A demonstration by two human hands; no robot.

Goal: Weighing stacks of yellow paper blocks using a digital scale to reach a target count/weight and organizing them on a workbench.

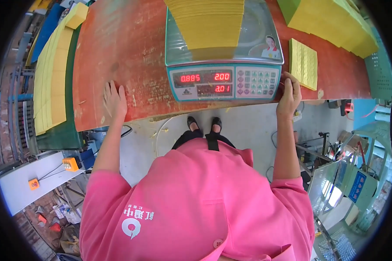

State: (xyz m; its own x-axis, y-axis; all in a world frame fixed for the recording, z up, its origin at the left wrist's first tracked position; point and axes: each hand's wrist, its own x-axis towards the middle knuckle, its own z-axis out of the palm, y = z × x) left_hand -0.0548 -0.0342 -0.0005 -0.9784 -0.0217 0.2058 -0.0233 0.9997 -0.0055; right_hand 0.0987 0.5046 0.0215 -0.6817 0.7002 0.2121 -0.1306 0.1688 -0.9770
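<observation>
A teal digital weighing scale with lit red digits and a keypad stands at the front edge of the red table. A thick stack of yellow paper sheets rests on its metal pan. My left hand lies flat on the table to the left of the scale, fingers stretched, with nothing in it. My right hand is at the scale's right front corner, fingers bent toward the casing; whether they touch it I cannot make out. Just beyond that hand lies a smaller yellow stack.
More yellow stacks fill the far right of the red table. On the left, a long row of yellow stacks lies on a green surface. A pale green machine stands at the lower right, and a white panel with orange switch boxes at the lower left.
</observation>
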